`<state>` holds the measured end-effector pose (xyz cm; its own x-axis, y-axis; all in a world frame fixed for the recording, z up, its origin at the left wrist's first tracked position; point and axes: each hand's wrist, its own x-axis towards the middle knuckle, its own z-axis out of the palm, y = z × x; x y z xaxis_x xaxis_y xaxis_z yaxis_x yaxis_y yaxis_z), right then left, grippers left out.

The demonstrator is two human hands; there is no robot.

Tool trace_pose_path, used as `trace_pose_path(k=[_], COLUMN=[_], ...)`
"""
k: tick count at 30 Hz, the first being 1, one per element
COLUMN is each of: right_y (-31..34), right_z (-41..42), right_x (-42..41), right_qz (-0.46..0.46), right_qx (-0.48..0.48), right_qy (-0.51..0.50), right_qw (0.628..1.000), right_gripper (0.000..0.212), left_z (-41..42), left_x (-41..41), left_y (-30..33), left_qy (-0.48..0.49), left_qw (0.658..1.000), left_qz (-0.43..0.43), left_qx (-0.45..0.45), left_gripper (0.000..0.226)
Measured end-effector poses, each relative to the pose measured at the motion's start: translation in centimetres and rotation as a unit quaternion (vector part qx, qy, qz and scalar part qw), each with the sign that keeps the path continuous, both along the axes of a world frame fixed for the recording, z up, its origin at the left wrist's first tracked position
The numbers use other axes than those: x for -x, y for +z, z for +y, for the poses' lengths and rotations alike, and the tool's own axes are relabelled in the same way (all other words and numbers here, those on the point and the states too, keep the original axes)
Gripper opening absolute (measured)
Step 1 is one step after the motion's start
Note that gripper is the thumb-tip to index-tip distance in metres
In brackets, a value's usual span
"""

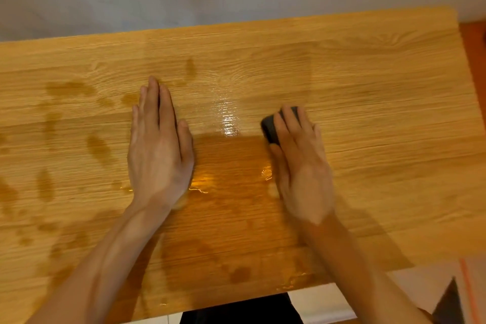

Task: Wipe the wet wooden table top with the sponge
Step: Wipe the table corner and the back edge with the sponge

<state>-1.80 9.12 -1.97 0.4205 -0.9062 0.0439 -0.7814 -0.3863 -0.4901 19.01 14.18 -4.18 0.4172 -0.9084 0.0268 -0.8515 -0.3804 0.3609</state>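
While pressed under curled right hand [299,163]: small dark oval sponge [271,127], on light wooden table top [368,102] | left hand [160,144]: flat, fingers straight, left of sponge | wet sheen between hands, dark damp patches further left

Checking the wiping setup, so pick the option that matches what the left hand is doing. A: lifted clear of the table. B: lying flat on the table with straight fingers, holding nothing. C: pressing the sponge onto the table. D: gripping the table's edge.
B: the left hand lies flat on the wet wooden table top, while the right hand holds the dark sponge.
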Motion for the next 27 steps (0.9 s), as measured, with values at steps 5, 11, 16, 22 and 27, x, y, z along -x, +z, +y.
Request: trace_pose_path(k=[5, 11, 16, 22, 27], right_y=[0.4, 0.9, -0.7, -0.4, 1.0], right_z=[-4.4, -5.5, 1.1, 0.9, -0.9], right_x=[0.7, 3.5, -4.7, -1.5, 9.1], right_qz=[0.035, 0.016, 0.077, 0.075, -0.014], right_qx=[-0.001, -0.008, 0.058, 0.056, -0.013], right_qy=[0.039, -0.144, -0.019, 0.143, -0.087], right_qw=[0.999, 0.989, 0.995, 0.985, 0.996], right_gripper=[0.042, 0.043, 0.055, 0.054, 0.042], left_z=[-0.2, 3.0, 7.7, 8.9, 8.8], left_x=[0.1, 0.9, 4.0, 5.1, 4.9], left_y=[0.5, 1.4, 1.6, 0.6, 0.1], left_qy=[0.002, -0.039, -0.029, -0.025, -0.026], left_qw=[1.000, 0.999, 0.997, 0.999, 1.000], left_qz=[0.010, 0.029, 0.067, 0.015, -0.002], left_qx=[0.009, -0.003, -0.014, -0.014, -0.008], left_gripper=[0.054, 0.058, 0.060, 0.059, 0.059])
